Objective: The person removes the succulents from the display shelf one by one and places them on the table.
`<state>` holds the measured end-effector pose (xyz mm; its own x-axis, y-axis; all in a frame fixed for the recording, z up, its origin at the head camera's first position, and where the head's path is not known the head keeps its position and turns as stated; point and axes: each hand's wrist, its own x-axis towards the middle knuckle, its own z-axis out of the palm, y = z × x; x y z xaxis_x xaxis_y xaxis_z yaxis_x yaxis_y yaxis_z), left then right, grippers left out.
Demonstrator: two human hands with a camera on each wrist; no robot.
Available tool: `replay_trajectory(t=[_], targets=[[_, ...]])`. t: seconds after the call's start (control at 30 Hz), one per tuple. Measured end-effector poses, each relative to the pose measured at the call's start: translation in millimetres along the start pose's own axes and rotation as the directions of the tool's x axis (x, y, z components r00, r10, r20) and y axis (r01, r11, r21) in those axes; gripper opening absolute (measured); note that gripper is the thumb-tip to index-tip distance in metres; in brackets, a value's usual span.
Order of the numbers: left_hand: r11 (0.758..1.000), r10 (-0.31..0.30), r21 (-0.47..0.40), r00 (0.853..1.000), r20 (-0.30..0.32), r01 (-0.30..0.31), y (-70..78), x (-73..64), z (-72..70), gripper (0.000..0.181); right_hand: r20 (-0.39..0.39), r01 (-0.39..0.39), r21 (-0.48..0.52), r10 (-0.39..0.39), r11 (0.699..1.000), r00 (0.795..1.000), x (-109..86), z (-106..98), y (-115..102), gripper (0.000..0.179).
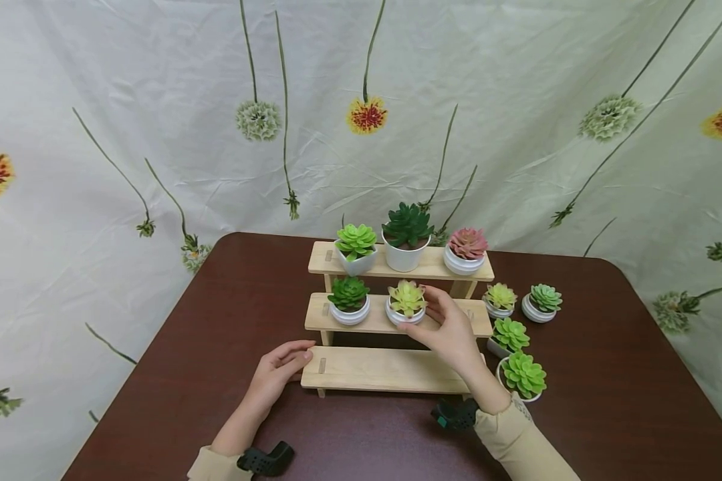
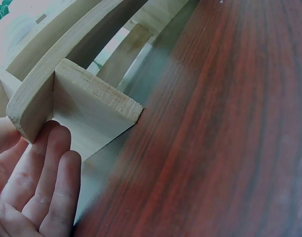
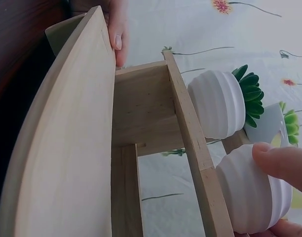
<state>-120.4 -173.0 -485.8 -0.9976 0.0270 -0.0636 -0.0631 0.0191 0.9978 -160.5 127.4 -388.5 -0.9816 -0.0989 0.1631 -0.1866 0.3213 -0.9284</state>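
Note:
My right hand (image 1: 451, 331) pinches a white ridged pot with a yellow-green succulent (image 1: 407, 298) between thumb and fingers, at the middle step of a wooden tiered plant stand (image 1: 385, 369). Seen from the right wrist, that pot (image 3: 249, 192) is right at the step's edge. To its left on the same step stands a dark green succulent (image 1: 348, 295) in a similar pot. At the left end of the lowest step, my left hand (image 1: 277, 371) grips the board's corner. The left wrist view shows its fingers (image 2: 57, 148) against the board's end, beside the leg.
The top step carries a light green succulent (image 1: 356, 244), a tall dark green one (image 1: 408, 227) and a pink one (image 1: 467, 246). Several more potted succulents, among them a bright green one (image 1: 523, 374), stand on the brown table (image 1: 216, 321) right of the stand. A flowered cloth (image 1: 174, 100) hangs behind.

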Motion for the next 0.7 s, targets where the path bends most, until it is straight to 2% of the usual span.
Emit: replay_trajectory(t=[0.27, 0.7], targets=[[1.000, -0.006, 0.001, 1.000, -0.002, 0.006, 0.1, 0.2, 0.3, 0.032, -0.021, -0.023, -0.037, 0.022, 0.999, 1.000, -1.5, 1.0, -0.8, 0.070], [1.000, -0.004, -0.003, 1.000, -0.010, 0.004, 0.1, 0.3, 0.7, 0.032, -0.023, -0.028, -0.026, 0.027, 0.999, 0.999, -7.9, -3.1, -3.4, 0.069]])
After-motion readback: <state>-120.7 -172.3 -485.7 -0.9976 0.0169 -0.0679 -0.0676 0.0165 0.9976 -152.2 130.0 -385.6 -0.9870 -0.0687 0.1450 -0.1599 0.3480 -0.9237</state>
